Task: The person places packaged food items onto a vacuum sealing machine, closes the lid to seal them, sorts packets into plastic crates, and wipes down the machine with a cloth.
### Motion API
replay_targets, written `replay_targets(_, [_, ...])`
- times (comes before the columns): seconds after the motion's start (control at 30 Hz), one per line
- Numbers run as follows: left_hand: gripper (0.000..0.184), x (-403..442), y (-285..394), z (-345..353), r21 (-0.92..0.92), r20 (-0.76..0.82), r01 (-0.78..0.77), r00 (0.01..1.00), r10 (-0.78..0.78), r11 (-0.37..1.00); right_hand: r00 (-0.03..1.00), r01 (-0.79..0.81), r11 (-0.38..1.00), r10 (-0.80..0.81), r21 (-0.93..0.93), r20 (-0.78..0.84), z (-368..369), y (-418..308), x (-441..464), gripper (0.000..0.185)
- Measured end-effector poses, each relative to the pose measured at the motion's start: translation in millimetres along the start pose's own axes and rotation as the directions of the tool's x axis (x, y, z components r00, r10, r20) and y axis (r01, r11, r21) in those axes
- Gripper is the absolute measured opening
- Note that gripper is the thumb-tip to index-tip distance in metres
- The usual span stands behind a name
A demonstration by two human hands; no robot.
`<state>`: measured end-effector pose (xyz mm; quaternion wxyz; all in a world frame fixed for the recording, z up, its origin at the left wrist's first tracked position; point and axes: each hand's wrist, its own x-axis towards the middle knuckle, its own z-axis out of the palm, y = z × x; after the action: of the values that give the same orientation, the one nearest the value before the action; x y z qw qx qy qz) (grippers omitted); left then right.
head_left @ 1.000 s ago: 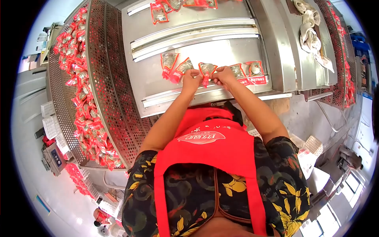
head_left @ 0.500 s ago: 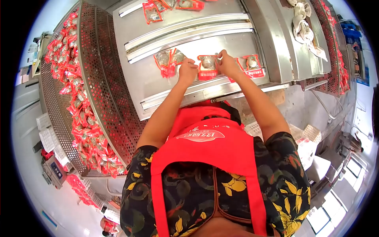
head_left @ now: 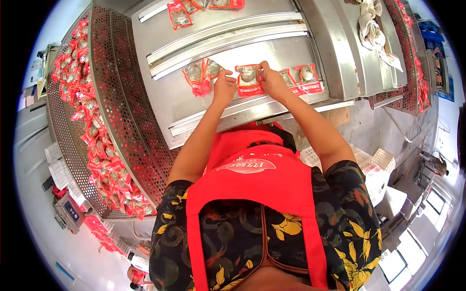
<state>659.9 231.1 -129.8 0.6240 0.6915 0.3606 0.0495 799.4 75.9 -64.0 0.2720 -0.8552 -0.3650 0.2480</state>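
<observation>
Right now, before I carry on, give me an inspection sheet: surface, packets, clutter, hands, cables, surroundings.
Surface: metal bed, crossed by rails.
Packets: middle red-edged packet between the hands; overlapping packets to its left, right-hand packets beyond the right hand.
Clutter: crumpled cloth, right of the bed.
Left hand: near the overlapping packets; contact unclear.
Right hand: at the middle packet's right edge; grip unclear.
Cables: nothing seen on the bed.
Surroundings: perforated bin at left, heaped packets inside.
</observation>
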Motion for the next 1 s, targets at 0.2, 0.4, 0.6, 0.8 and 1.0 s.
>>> replay_targets(0.2, [0.044,-7,2,-1,-0.012,0.000,-0.075,0.997,0.075,0.997,1.000,0.016,0.986,-0.017,-0.164,-0.004,-4,-2,-4,0.023])
replay_targets(0.4, [0.050,-24,8,9,-0.076,0.198,0.063,0.979,-0.047,0.995,0.985,-0.126,0.961,0.150,-0.244,0.080,-24,0,-20,0.035])
replay_targets(0.6, [0.040,-47,37,5,0.023,0.186,-0.027,0.982,0.023,0.999,0.905,0.420,0.883,-0.391,-0.208,0.168,-24,-1,-61,0.019])
replay_targets(0.8, [0.034,-51,78,-49,0.857,-0.197,-0.180,0.751,0.630,0.483,0.959,0.216,0.959,-0.172,-0.184,0.227,-35,-12,-75,0.022])
replay_targets(1.0, [0.014,-57,58,-51,0.554,-0.255,-0.182,0.892,0.374,0.812,0.935,-0.264,0.834,0.099,0.484,0.339,0,-42,-34,0.028])
